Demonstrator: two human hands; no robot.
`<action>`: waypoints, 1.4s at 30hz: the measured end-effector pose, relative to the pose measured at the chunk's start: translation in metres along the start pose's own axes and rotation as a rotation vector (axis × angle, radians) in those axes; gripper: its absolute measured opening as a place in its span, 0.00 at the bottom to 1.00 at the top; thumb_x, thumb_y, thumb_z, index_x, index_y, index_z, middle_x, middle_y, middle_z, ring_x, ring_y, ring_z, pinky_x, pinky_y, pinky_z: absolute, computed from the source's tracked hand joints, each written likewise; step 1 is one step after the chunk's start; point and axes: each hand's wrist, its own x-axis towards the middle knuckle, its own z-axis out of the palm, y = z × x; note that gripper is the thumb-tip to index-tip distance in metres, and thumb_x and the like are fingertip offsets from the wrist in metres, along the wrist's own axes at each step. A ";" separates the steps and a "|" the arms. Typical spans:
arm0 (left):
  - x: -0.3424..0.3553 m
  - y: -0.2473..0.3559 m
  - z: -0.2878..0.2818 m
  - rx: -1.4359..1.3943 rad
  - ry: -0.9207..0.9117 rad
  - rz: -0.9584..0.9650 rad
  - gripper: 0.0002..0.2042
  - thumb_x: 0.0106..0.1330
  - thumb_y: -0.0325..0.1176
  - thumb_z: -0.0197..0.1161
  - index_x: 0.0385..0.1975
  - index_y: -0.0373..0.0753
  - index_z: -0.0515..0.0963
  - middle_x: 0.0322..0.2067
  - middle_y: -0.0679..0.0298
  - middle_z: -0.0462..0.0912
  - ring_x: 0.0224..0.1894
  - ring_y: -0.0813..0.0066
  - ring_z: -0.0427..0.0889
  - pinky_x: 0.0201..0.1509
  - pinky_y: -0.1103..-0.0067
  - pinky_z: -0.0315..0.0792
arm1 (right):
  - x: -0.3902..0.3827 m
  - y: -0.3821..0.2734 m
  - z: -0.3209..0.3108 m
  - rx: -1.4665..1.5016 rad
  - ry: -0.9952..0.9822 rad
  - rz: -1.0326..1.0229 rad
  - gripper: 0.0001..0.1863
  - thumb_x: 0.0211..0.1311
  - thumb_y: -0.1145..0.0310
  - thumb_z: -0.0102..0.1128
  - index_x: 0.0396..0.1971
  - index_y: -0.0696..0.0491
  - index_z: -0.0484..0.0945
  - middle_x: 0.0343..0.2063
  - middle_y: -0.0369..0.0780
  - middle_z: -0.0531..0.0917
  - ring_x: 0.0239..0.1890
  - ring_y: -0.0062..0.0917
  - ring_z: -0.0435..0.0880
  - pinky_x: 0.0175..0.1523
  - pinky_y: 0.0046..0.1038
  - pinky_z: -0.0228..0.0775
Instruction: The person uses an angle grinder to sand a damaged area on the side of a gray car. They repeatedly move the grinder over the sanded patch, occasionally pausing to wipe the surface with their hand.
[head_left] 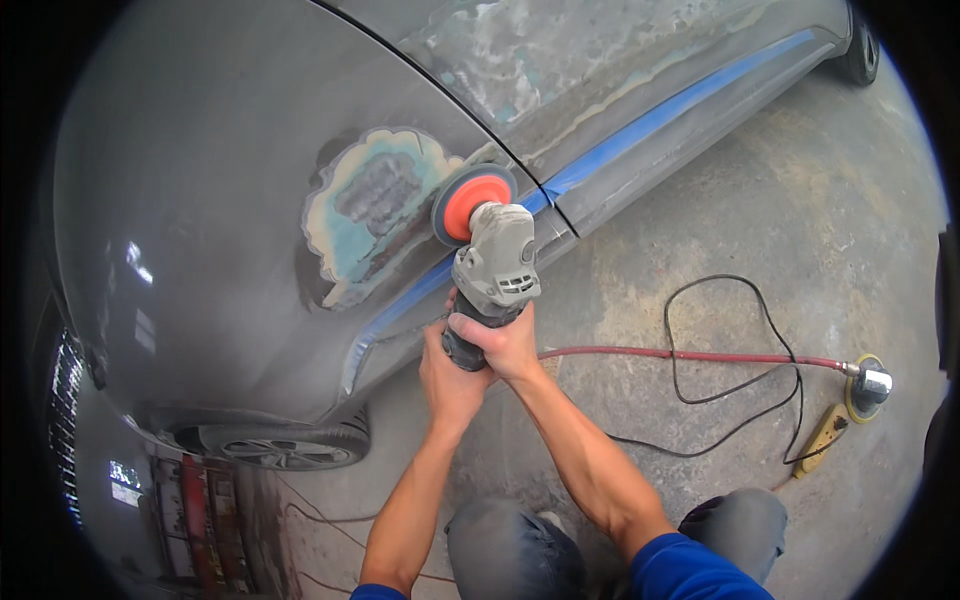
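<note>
A grey electric sander (503,252) with an orange-backed round disc (474,205) is held up against the side of a dark grey car. The disc sits at the right edge of a sanded patch (380,195) with cream and teal rings, near the door gap; whether it touches or spins I cannot tell. My left hand (450,385) wraps round the black handle from the left and below. My right hand (510,345) grips the same handle from the right, its thumb across the top. Blue masking tape (405,300) runs along the lower body, passing behind the sander.
A red air hose (690,355) crosses the concrete floor to a round sander (870,388) at the right. Beside that lies a yellow power strip (823,440) with a looped black cord (668,320). A car wheel (285,447) is at the lower left, near red shelving (198,510).
</note>
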 end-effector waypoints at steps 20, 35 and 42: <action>-0.039 -0.109 -0.036 -0.031 0.147 -0.059 0.33 0.48 0.30 0.78 0.53 0.35 0.67 0.45 0.43 0.83 0.50 0.38 0.82 0.50 0.57 0.75 | -0.058 0.071 0.057 -0.175 -0.115 0.198 0.16 0.47 0.73 0.76 0.37 0.60 0.84 0.34 0.36 0.87 0.36 0.19 0.83 0.45 0.27 0.77; -0.052 -0.160 -0.005 -0.230 0.020 -0.090 0.33 0.52 0.36 0.76 0.55 0.34 0.66 0.47 0.45 0.83 0.53 0.48 0.84 0.53 0.63 0.75 | -0.073 0.074 0.065 -0.601 -0.133 0.163 0.28 0.39 0.70 0.74 0.45 0.61 0.80 0.37 0.46 0.88 0.41 0.32 0.89 0.50 0.32 0.78; -0.035 -0.165 0.004 -0.226 -0.009 0.030 0.23 0.57 0.36 0.71 0.51 0.35 0.75 0.47 0.47 0.85 0.52 0.48 0.84 0.52 0.63 0.76 | -0.061 0.074 0.074 -0.810 -0.154 0.022 0.33 0.38 0.67 0.75 0.49 0.57 0.76 0.39 0.48 0.87 0.44 0.45 0.87 0.51 0.39 0.78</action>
